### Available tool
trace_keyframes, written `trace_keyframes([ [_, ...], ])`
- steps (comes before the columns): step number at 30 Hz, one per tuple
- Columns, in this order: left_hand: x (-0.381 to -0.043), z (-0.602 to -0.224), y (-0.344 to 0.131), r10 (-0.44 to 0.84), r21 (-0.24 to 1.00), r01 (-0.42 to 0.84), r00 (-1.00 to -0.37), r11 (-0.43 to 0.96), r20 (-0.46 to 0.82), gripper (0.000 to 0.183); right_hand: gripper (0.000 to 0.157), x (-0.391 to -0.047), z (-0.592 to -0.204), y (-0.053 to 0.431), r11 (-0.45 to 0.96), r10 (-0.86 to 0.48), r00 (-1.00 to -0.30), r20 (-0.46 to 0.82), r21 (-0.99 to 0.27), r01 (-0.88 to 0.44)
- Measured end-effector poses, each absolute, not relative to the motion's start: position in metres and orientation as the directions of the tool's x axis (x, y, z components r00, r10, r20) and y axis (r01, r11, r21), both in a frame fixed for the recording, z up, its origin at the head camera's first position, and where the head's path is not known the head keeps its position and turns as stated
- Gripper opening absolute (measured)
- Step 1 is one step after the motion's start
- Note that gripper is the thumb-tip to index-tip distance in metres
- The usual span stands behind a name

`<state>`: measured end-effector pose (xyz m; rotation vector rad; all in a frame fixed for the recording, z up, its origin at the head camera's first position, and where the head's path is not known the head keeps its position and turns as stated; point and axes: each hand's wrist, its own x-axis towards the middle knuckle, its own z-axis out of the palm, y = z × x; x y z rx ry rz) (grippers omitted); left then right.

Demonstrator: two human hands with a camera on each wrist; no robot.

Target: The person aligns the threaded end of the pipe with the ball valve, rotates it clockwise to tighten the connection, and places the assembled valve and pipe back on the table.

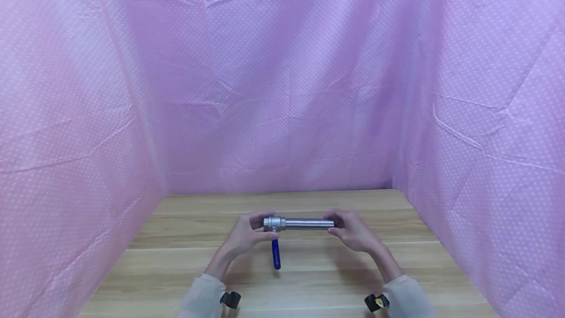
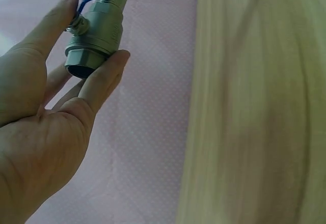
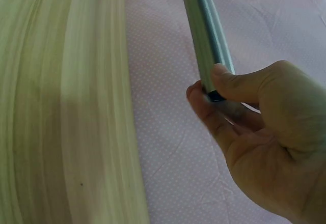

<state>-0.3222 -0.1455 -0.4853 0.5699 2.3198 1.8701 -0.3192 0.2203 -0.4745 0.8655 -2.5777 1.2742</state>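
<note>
A steel ball valve (image 1: 274, 224) with a blue lever handle (image 1: 276, 254) is joined to a straight metal pipe (image 1: 306, 224); both are held level above the table. My left hand (image 1: 244, 233) grips the valve body between thumb and fingers, the thumb by the handle's stem. In the left wrist view the valve's open hexagonal end (image 2: 84, 63) faces the palm. At the pipe's free end, my right hand (image 1: 353, 231) pinches it between thumb and fingers. The right wrist view shows the pipe (image 3: 206, 30) running away from that hand (image 3: 275, 127).
A light wood-grain table (image 1: 185, 259) lies under both hands. Pink dotted cloth (image 1: 282, 87) hangs at the back and along both sides. Dark wrist mounts (image 1: 230, 300) sit at the sleeve cuffs.
</note>
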Motion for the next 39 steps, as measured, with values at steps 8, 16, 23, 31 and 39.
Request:
trace_keyframes([
  [8,-0.326,-0.499,-0.143,0.382,0.951,0.209,-0.918,0.229,0.11,0.081,0.024,-0.324,-0.488,0.223,0.527,-0.483,-0.815,0.32,-0.637,-0.563],
  [16,-0.326,-0.515,-0.145,0.4,0.938,0.174,-0.915,0.298,0.042,0.072,0.018,-0.322,-0.504,0.227,0.538,-0.489,-0.853,0.184,-0.706,-0.461],
  [23,-0.327,-0.526,-0.146,0.412,0.923,0.171,-0.911,0.346,0.014,0.047,0.021,-0.319,-0.514,0.224,0.589,-0.472,-0.879,0.077,-0.714,-0.378],
  [31,-0.326,-0.527,-0.147,0.406,0.919,0.15,-0.914,0.365,-0.012,0.045,0.022,-0.32,-0.515,0.222,0.619,-0.481,-0.873,0.08,-0.674,-0.403],
  [39,-0.322,-0.522,-0.147,0.377,0.898,0.178,-0.926,0.403,0.014,0.066,0.023,-0.32,-0.511,0.222,0.606,-0.5,-0.864,0.063,-0.687,-0.401],
])
